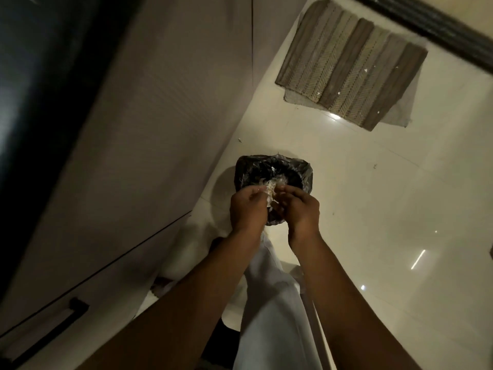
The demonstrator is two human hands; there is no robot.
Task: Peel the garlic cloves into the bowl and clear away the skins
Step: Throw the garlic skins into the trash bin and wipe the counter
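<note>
Two curled hands — left hand (248, 209), right hand (299, 207) — grip garlic skins (270, 192) over the black-lined bin (305, 173) on glossy tiles (360, 214).

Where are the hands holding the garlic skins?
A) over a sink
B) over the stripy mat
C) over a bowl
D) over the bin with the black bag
D: the left hand and right hand pinch the skins right above the bin, while the mat lies farther off.

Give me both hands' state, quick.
Left hand: curled around the garlic skins, over the bin.
Right hand: pinching the same skins.
</note>
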